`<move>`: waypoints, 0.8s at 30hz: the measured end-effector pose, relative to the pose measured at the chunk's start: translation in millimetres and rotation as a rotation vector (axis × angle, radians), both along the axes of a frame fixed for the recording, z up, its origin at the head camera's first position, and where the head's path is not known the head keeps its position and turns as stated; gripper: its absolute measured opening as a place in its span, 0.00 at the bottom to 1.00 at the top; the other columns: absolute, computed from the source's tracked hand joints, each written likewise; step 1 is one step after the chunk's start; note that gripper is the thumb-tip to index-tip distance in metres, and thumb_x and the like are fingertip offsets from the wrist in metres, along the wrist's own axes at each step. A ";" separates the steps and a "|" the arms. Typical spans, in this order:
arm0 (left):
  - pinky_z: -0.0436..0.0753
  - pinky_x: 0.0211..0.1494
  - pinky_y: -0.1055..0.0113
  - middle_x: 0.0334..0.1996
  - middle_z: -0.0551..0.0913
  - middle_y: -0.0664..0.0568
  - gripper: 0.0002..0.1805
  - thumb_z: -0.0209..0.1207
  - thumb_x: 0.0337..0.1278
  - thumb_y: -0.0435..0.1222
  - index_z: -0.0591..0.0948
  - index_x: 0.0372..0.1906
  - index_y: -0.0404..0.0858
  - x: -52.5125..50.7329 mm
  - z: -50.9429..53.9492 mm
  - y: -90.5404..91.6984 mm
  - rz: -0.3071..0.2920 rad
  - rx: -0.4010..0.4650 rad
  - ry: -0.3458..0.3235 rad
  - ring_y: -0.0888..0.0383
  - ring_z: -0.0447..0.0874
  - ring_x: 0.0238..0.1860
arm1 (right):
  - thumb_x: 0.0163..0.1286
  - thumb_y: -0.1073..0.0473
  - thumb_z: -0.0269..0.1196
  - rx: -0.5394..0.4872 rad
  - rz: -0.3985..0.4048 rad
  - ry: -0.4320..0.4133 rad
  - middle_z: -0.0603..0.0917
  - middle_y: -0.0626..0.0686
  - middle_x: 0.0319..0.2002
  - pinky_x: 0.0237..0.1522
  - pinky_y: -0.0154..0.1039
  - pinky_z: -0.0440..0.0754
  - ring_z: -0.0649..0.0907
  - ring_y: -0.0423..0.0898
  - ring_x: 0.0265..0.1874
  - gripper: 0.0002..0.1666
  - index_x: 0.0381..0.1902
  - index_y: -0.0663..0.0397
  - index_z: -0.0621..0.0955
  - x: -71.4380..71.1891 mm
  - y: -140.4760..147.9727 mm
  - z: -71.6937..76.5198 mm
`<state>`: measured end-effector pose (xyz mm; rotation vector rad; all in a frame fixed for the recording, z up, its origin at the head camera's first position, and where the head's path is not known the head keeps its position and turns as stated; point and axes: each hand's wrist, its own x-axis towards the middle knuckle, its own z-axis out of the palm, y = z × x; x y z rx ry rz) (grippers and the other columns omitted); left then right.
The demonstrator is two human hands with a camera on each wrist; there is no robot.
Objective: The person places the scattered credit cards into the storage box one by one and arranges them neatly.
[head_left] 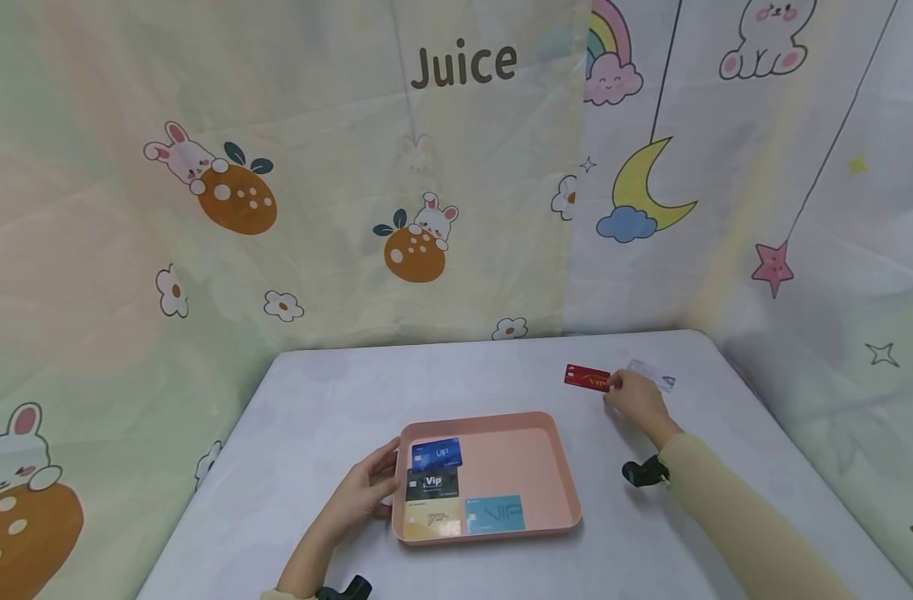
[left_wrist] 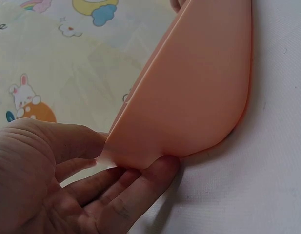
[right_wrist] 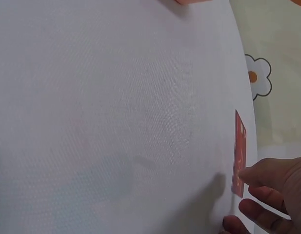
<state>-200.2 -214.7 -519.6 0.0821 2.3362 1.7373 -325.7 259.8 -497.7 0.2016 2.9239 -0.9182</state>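
My left hand (head_left: 365,492) grips the left edge of a pink tray (head_left: 516,458); in the left wrist view the thumb is at the rim and the fingers lie against the outer wall. Inside the tray are a blue VIP card (head_left: 436,454), a black Vip card (head_left: 432,482), a gold card (head_left: 432,518) and a teal VIP card (head_left: 495,514). At the far right, my right hand (head_left: 640,404) pinches the right end of a red VIP card (head_left: 586,377) between thumb and fingers. Whether that card touches the table is unclear.
A pale whitish card (head_left: 655,373) lies on the white table (head_left: 336,392) just behind the right hand, partly hidden by it. Cartoon-printed cloth (head_left: 336,167) hangs behind and beside the table.
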 end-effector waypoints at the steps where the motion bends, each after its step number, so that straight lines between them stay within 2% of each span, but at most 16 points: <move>1: 0.90 0.51 0.51 0.74 0.68 0.32 0.39 0.61 0.65 0.30 0.62 0.80 0.39 -0.4 -0.8 -0.2 -0.003 -0.007 0.005 0.31 0.66 0.75 | 0.70 0.63 0.62 0.006 0.002 0.005 0.79 0.72 0.55 0.56 0.60 0.81 0.78 0.64 0.51 0.22 0.58 0.72 0.77 -2.4 0.0 -2.1; 10: 0.92 0.44 0.53 0.75 0.66 0.31 0.39 0.61 0.67 0.31 0.62 0.81 0.39 -2.6 -1.4 0.0 -0.011 0.003 -0.003 0.30 0.66 0.74 | 0.73 0.65 0.59 0.073 0.098 0.080 0.71 0.77 0.65 0.69 0.68 0.71 0.73 0.72 0.64 0.30 0.68 0.76 0.69 -19.2 1.6 -19.4; 15: 0.92 0.44 0.53 0.75 0.67 0.31 0.39 0.61 0.67 0.31 0.62 0.81 0.39 -1.5 0.1 0.0 -0.012 -0.006 0.003 0.30 0.65 0.75 | 0.76 0.64 0.55 0.109 0.157 0.080 0.66 0.78 0.70 0.73 0.68 0.66 0.68 0.74 0.70 0.33 0.73 0.76 0.63 -22.4 -0.3 -20.4; 18: 0.92 0.43 0.53 0.75 0.66 0.31 0.39 0.60 0.67 0.30 0.62 0.81 0.39 -1.5 1.2 0.4 -0.011 -0.001 0.000 0.30 0.65 0.75 | 0.77 0.64 0.54 0.124 0.170 0.071 0.67 0.79 0.69 0.72 0.69 0.67 0.68 0.74 0.69 0.33 0.73 0.78 0.63 -21.1 -1.6 -16.9; 24: 0.92 0.42 0.53 0.76 0.66 0.31 0.40 0.60 0.66 0.30 0.61 0.81 0.38 -0.6 -0.2 -1.1 -0.018 0.004 -0.006 0.29 0.65 0.75 | 0.73 0.65 0.58 0.103 0.138 0.033 0.69 0.78 0.65 0.69 0.68 0.70 0.73 0.72 0.63 0.33 0.71 0.76 0.66 -19.7 -5.4 -12.3</move>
